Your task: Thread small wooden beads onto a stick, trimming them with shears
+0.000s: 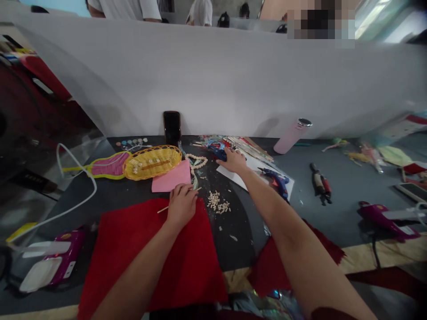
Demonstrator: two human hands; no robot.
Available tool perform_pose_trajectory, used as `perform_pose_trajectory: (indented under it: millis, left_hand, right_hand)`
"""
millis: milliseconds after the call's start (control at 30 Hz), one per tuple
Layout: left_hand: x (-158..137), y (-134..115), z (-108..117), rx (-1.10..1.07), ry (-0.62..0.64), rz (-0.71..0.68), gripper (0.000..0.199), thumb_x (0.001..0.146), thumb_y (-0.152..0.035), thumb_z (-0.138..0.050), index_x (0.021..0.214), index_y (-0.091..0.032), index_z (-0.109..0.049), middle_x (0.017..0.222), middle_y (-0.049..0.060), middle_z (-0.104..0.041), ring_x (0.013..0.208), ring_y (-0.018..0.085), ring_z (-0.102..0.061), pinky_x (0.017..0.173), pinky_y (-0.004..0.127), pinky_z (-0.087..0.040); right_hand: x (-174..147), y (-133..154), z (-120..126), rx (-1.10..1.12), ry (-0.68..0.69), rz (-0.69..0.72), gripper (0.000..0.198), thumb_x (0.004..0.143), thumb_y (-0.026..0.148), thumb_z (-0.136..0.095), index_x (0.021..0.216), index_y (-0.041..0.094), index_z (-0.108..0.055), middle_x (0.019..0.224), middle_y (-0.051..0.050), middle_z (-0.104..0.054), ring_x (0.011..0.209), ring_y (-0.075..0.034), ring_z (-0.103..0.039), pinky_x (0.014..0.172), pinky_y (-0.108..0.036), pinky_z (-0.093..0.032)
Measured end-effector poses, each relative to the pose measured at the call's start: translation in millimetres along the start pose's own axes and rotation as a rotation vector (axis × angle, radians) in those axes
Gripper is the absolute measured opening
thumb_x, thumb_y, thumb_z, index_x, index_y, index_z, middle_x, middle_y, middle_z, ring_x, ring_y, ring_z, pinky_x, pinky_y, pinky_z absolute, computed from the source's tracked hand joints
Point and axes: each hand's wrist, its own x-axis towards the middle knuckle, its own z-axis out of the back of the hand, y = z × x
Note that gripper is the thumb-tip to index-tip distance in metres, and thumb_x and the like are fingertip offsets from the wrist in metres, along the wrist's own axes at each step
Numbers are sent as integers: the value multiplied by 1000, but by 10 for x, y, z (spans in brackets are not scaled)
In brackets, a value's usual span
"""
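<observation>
My left hand (182, 203) rests at the top edge of a red felt sheet (150, 253), its fingers bent over a thin wooden stick (163, 209) that sticks out on both sides. My right hand (236, 161) reaches to the back of the table with thumb and fingers apart. Its fingertips are at a dark blue object (217, 151), whose kind is partly hidden. Between the hands lies a pile of small pale beads or pieces (217, 202). A pink paper square (171, 177) lies beyond my left hand, by a string of pale beads (198, 163).
A yellow woven basket (153, 162) sits at the left. A blue glue gun (278, 180) lies on white paper beside my right forearm. A phone (172, 126) leans on the white partition (216, 80). Farther right are a pink bottle (292, 137) and pliers (320, 183).
</observation>
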Motion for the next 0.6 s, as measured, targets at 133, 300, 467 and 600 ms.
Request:
perform_pose_trajectory:
  millis: [133, 300, 467, 600]
  left_hand:
    - [9, -21, 42, -1, 21, -16, 19, 84, -21, -46, 91, -24, -63, 106, 4, -61, 105, 23, -45, 87, 40, -38]
    - [22, -20, 62, 2, 23, -15, 19, 84, -21, -46, 92, -23, -63, 104, 4, -62, 102, 23, -46, 86, 40, -38]
    - [23, 2, 38, 7, 36, -13, 20, 83, -22, -46, 95, -23, -62, 104, 4, -63, 102, 23, -46, 86, 40, -38]
    - [19, 3, 28, 17, 36, -8, 20, 83, -23, -45, 95, -23, -62, 104, 4, -63, 101, 24, -47, 87, 40, -38]
  right_hand:
    - [177, 118, -91, 7, -19, -22, 70, 76, 64, -44, 130, 21, -38, 123, -15, -49, 114, -34, -39, 90, -46, -31]
    - [190, 97, -154, 36, -64, 46, 62, 78, 61, -43, 127, 24, -43, 129, -12, -45, 117, -34, -36, 93, -49, -28]
    - [-92, -221, 50, 104, -163, 231, 37, 87, 44, -39, 109, 21, -58, 116, -8, -57, 108, -25, -46, 91, -38, -33]
    - [-579, -793, 276, 104, -230, 58, 36, 90, 38, -32, 93, 18, -61, 91, -9, -65, 89, -22, -55, 76, -31, -38]
